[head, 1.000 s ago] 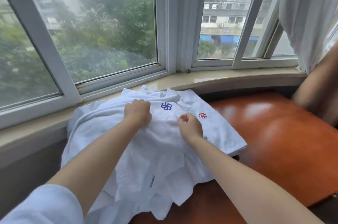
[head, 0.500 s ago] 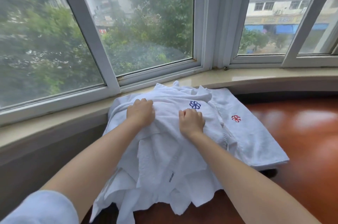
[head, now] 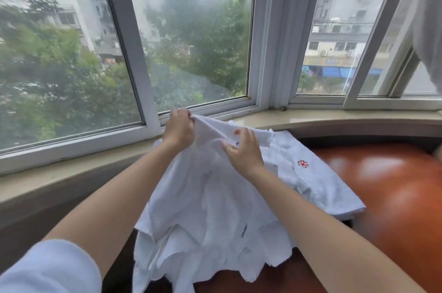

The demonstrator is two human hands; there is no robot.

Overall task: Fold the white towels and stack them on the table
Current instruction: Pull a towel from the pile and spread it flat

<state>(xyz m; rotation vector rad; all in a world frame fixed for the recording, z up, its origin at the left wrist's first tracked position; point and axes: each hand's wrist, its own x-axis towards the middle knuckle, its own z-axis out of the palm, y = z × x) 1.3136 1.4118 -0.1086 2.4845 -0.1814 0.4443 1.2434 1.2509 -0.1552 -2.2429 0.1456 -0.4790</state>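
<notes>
A loose white towel (head: 203,197) is held up by both hands over the left end of a glossy reddish-brown table (head: 394,197), just in front of the window sill (head: 334,116). Its upper edge is gripped by the left hand (head: 179,128), whose fingers are curled tightly round a bunched corner raised to the level of the lower window frame (head: 79,142). A little lower and to the right, the same edge is pinched by the right hand (head: 244,151), thumb on the near side and fingers wrapped over the cloth; a small dark blue mark is partly seen beside the thumb, most of it hidden by the hand.

From the two grips the fabric is draped downward in soft, uneven folds. It is thin enough that light is let through in places, and a textured weave is visible near the top. A small label (head: 243,230) with dark print is sewn on the lower part. The bottom hem is seen hanging in ragged, wavy points past the near edge of the table.

To the right, touching the raised cloth, a folded towel (head: 315,180) is laid flat on the table, with neat straight edges and a small red embroidered flower emblem (head: 302,163) on its upper face. At least one further layer is visible under its near right corner.

A white sleeve (head: 50,268) is seen on the left arm.
</notes>
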